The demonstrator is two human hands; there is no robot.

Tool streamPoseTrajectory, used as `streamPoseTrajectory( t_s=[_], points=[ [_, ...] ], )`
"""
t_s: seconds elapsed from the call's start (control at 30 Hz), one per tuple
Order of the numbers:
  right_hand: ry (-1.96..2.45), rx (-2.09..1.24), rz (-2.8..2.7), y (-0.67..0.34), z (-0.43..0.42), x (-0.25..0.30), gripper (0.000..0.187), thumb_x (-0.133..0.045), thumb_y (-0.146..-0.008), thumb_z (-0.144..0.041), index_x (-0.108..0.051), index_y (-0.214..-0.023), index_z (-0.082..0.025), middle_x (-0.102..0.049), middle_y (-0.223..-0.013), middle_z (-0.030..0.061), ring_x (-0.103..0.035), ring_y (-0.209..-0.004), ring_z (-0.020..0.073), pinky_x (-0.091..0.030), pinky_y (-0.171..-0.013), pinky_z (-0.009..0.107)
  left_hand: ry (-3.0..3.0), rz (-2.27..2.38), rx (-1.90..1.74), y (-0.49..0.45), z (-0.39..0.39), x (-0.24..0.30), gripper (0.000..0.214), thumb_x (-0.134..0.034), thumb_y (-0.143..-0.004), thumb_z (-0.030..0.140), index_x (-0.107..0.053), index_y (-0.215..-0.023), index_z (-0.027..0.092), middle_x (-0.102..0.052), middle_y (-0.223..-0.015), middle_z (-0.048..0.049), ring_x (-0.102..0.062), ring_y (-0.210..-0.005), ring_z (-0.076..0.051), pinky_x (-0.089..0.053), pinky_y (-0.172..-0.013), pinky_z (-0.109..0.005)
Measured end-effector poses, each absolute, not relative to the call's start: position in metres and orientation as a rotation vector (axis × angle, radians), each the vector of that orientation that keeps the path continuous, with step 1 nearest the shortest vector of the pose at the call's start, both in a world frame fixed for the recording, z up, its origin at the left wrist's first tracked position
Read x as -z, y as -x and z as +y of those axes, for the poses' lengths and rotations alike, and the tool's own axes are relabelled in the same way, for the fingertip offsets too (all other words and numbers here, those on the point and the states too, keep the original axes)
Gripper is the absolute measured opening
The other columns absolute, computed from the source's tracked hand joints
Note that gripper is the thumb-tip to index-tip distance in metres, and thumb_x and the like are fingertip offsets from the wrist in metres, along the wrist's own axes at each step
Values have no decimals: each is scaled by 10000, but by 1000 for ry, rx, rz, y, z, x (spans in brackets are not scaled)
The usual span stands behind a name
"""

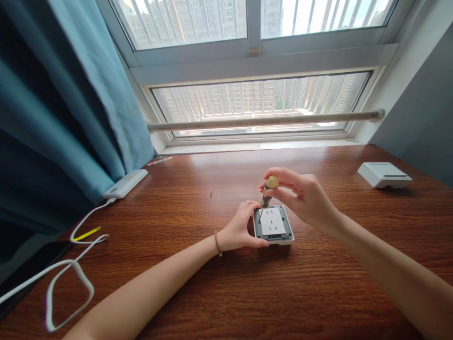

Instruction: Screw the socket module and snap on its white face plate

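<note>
Firmly, left hand [238, 232] grips the socket [273, 225]; right hand [305, 199] grips the screwdriver [268, 191].

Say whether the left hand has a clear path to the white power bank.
Probably yes: only bare desk lies between the left hand and the power bank, though that hand now grips the socket.

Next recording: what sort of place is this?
Probably a home room in a high-rise flat, not a workshop: a wooden desk under a window with apartment towers outside, a teal curtain, and a power bank. The left hand steadies a wall socket; the right hand holds a screwdriver.
</note>
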State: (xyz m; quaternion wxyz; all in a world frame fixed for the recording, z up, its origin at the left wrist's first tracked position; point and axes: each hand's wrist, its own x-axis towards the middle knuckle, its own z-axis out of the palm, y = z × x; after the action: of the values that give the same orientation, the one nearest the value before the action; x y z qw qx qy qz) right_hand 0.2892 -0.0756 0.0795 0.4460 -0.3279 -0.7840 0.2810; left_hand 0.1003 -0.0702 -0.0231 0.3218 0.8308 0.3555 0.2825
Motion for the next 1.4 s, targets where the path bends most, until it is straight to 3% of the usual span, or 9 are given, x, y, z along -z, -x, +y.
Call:
streamPoseTrajectory(
  t_s=[0.27,0.67,0.93,1.13,1.23,1.3,1.4],
  points=[
    [956,-305,-1802,-273,-92,-74,189,-679,-729,-269,-513,-792,-205,-612,-716,-18,-592,-653,130,-467,-623,262,-2151,954,-727,-100,-70,29,843,-781,-514,446,-388,-1219,203,-419,-1228,-103,-405,-1094,-283,-381,-922,-434],
    [1251,-165,-1644,-284,-68,-65,413,-697,-644,-504,-417,-704,-205,-586,-617,1,-537,-545,140,-413,-547,287,-2151,923,-759,-100,-74,26,839,-787,-518,431,-391,-1231,234,-411,-1213,-103,-390,-1136,-273,-403,-928,-421],
    [1009,-788,-1657,-281,-54,-44,300,-625,-741,-439,-530,-812,-163,-610,-751,31,-594,-680,158,-481,-621,288,-2164,920,-764,-97,-72,34,864,-768,-541,467,-363,-1267,233,-380,-1256,-110,-372,-1162,-268,-395,-950,-407],
    [904,-1135,-1498,-278,-44,-34,308,-648,-713,-426,-580,-762,-129,-608,-702,40,-590,-670,160,-490,-658,314,-2201,856,-831,-95,-67,44,952,-724,-514,590,-332,-1297,216,-375,-1281,-135,-368,-1186,-300,-317,-1007,-449],
    [853,-1260,-1196,-281,-40,-36,338,-683,-675,-438,-558,-755,-134,-582,-674,20,-573,-611,132,-494,-605,278,-2163,1001,-991,-89,-58,41,796,-569,-664,644,-341,-1281,196,-382,-1289,-138,-415,-1160,-273,-389,-940,-400],
    [856,-1327,-1008,-285,-36,-38,345,-695,-662,-445,-541,-732,-145,-541,-623,-10,-528,-513,98,-479,-523,243,-2139,1356,-1088,-79,-47,37,551,-490,-781,555,-420,-1189,191,-453,-1205,-108,-485,-1075,-223,-436,-870,-345],
    [896,-1429,-830,-291,-31,-41,348,-687,-663,-459,-514,-671,-157,-442,-521,-56,-408,-385,57,-394,-387,199,-2015,1904,-1145,-52,-26,32,279,-517,-795,402,-504,-955,173,-503,-1019,-88,-520,-955,-218,-437,-842,-363]
  ],
)
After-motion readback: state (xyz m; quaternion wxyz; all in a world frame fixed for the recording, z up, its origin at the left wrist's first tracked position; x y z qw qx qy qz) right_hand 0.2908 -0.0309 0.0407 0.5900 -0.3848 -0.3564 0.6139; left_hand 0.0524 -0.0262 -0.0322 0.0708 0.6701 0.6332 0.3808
